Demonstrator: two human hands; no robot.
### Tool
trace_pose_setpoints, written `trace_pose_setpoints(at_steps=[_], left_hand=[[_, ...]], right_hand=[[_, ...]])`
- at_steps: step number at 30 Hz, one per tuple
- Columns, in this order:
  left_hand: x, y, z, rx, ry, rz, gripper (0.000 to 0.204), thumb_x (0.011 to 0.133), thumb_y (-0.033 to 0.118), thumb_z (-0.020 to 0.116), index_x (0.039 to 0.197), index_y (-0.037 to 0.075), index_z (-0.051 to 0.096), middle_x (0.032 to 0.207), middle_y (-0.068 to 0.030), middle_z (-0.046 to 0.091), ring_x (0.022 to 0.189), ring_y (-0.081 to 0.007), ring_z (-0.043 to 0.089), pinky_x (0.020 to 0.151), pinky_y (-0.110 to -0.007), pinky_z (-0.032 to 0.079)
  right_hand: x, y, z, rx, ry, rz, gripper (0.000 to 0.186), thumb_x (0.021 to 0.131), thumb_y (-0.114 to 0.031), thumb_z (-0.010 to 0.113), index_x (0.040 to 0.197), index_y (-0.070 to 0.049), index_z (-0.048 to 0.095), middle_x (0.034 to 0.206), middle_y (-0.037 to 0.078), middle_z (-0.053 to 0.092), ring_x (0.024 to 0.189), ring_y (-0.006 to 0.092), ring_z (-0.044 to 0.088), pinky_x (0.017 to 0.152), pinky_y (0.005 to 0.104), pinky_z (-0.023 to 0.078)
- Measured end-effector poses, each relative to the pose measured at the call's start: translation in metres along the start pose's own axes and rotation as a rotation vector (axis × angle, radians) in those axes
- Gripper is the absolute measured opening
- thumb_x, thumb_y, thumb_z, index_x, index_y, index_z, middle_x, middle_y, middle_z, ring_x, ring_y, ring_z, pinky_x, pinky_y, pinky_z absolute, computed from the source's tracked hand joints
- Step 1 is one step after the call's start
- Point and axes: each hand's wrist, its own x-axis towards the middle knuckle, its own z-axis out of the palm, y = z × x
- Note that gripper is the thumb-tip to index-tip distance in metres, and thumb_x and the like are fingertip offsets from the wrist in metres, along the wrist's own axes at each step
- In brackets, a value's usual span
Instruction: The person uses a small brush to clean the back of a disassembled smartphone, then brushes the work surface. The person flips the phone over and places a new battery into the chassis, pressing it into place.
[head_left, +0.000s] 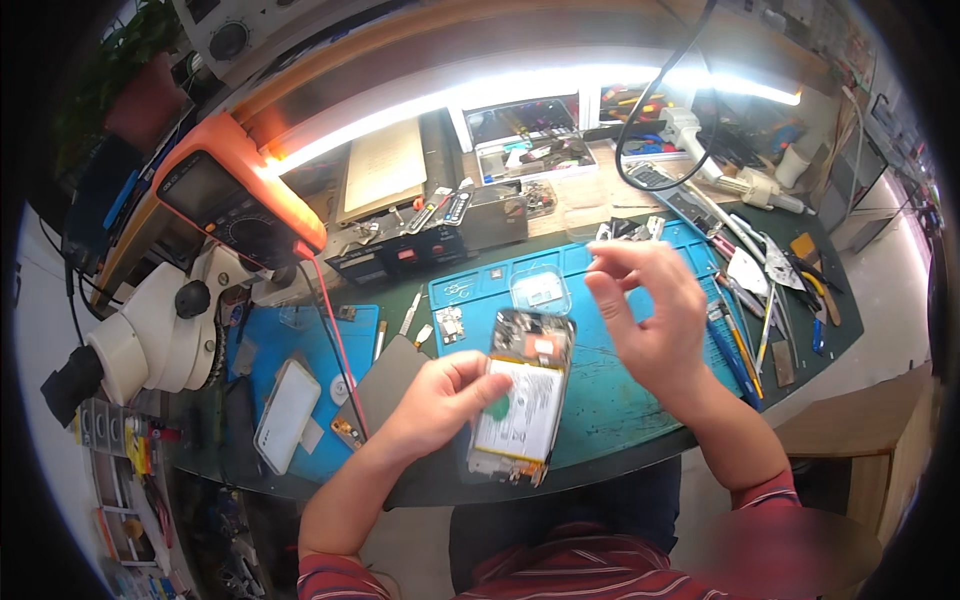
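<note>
One opened phone (522, 395) under the left fingers; one white phone (287, 412) well left; two blue mats (610, 350)

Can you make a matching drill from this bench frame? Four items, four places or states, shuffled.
Items:
1 opened phone
2 multimeter
3 microscope
4 right hand

Places or states:
A far left of the bench, white
B raised above the blue mat, fingertips pinched
C held by the left hand, back off
D orange, propped at upper left

Pairs: 1-C, 2-D, 3-A, 4-B
</note>
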Motion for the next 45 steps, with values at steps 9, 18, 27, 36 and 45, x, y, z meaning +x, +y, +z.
trace_pose_setpoints(at_steps=[9, 18, 27, 36, 45], left_hand=[[0.002, 0.001, 0.027, 0.653, 0.034, 0.097, 0.046, 0.108, 0.043, 0.071, 0.097, -0.002, 0.074, 0.089, -0.0176, 0.07, 0.08, -0.0312, 0.066, 0.074, -0.044, 0.052], [0.02, 0.002, 0.042, 0.937, 0.153, 0.221, 0.045, 0.104, 0.044, 0.075, 0.099, 0.0, 0.076, 0.086, -0.0159, 0.074, 0.078, -0.0297, 0.072, 0.07, -0.044, 0.054], [0.025, -0.018, 0.029, 0.984, 0.435, 0.759, 0.019, 0.105, 0.025, 0.073, 0.111, 0.007, 0.078, 0.095, -0.0093, 0.078, 0.081, -0.0291, 0.075, 0.072, -0.041, 0.059], [0.015, -0.017, 0.033, 0.735, 0.391, 0.769, 0.043, 0.098, -0.006, 0.059, 0.139, 0.002, 0.065, 0.122, -0.0127, 0.077, 0.101, -0.0287, 0.077, 0.085, -0.04, 0.063], [-0.003, 0.001, 0.049, 1.035, 0.232, 1.354, 0.032, 0.097, 0.011, 0.075, 0.128, 0.001, 0.073, 0.106, -0.0073, 0.077, 0.09, -0.0215, 0.076, 0.076, -0.035, 0.061]], right_hand=[[-0.013, 0.047, -0.023, -0.325, -0.299, 0.227, 0.049, 0.09, -0.032, 0.088, 0.127, -0.007, 0.07, 0.115, 0.014, 0.077, 0.104, 0.0327, 0.076, 0.091, 0.0442, 0.059], [0.053, 0.158, -0.045, -0.405, -0.023, 0.385, 0.051, 0.091, -0.036, 0.084, 0.127, -0.001, 0.071, 0.104, 0.017, 0.078, 0.096, 0.0316, 0.076, 0.086, 0.044, 0.059], [0.08, 0.207, 0.024, -0.502, -0.159, 0.226, 0.065, 0.093, -0.036, 0.083, 0.144, -0.002, 0.062, 0.128, 0.022, 0.075, 0.117, 0.0379, 0.073, 0.101, 0.0466, 0.057], [0.042, 0.174, -0.021, -0.299, -0.177, 0.434, 0.073, 0.099, -0.028, 0.08, 0.162, -0.005, 0.05, 0.146, 0.02, 0.068, 0.132, 0.0292, 0.067, 0.11, 0.0429, 0.053], [-0.075, 0.05, -0.098, -0.369, -0.298, 0.191, 0.058, 0.101, -0.001, 0.068, 0.158, -0.002, 0.054, 0.148, 0.019, 0.064, 0.137, 0.0322, 0.062, 0.118, 0.0455, 0.046]])
